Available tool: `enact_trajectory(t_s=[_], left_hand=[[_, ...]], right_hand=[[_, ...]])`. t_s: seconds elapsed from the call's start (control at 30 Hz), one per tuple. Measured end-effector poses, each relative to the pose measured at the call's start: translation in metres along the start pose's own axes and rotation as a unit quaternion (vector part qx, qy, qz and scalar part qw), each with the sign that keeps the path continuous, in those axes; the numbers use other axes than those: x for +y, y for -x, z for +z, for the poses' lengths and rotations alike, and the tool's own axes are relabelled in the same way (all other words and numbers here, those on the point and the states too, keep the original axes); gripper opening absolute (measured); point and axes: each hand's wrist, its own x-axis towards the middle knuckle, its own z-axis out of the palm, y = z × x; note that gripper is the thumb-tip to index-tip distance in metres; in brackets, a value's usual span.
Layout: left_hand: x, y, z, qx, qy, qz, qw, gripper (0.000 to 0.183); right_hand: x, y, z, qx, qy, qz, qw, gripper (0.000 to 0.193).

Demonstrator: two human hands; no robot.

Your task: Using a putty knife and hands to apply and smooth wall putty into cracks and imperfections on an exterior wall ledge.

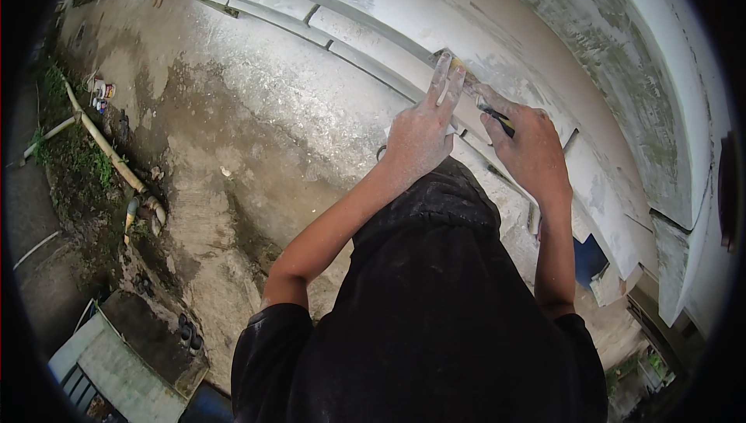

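Note:
My left hand (pixel 420 137), dusted with pale powder, reaches up to a pale, stepped moulding (pixel 365 23). Two of its fingers are stretched out against the edge, beside a small dark and yellowish patch that I cannot make out. A bit of something white shows by the palm, mostly hidden. Close on the right, my right hand (pixel 532 151) is closed round a slim tool with a black and yellow handle (pixel 497 116). Its working end lies near the moulding, too small to tell. Powder coats these fingers too.
Further curved panels (pixel 614 42) with grey smears rise at the right. Below lies a stained concrete floor (pixel 256 112). At the left are pale pipes (pixel 109 147) among plants and a small white bucket (pixel 105 90). A blue object (pixel 590 260) shows beyond my right forearm.

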Motion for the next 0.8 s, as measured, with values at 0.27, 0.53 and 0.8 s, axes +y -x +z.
enact_trajectory(t_s=[0.27, 0.53, 0.8], left_hand=[[-0.001, 0.001, 0.006, -0.004, -0.007, 0.025, 1.0, 0.1], [-0.001, 0.002, 0.007, -0.028, -0.02, 0.046, 0.998, 0.097], [0.006, 0.001, 0.001, -0.015, -0.016, 0.045, 0.999, 0.091]], right_hand=[[0.02, 0.009, 0.016, 0.033, 0.004, -0.025, 0.999, 0.038], [0.011, 0.01, 0.013, 0.047, 0.021, -0.006, 0.999, 0.037], [0.015, 0.011, 0.008, 0.044, -0.053, -0.02, 0.997, 0.038]])
